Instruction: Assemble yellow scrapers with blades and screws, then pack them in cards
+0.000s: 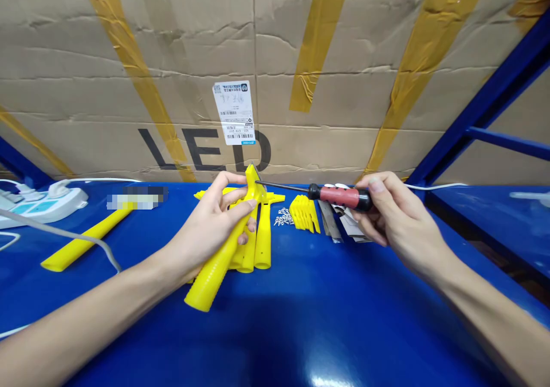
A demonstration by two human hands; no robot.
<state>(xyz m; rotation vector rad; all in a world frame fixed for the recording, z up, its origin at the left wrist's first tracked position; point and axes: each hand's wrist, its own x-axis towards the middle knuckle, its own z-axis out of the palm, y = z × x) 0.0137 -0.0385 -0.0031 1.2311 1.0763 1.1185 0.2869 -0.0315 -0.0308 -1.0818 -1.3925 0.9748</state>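
Screwdriver (339, 197) tip too small to tell; power strip (64, 208) cut by left edge; label (234, 113) print unreadable.

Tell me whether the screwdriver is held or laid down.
Held: the right hand grips the screwdriver by one end; the other end points at the yellow tool in the left hand.

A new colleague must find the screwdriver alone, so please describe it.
Before the cardboard box printed "LED", the right hand is above the blue table. It holds the screwdriver, whose thin shaft points at the yellow plastic handle in the left hand. Its red-and-black grip sets it apart from the yellow plastic parts and silvery screws nearby.
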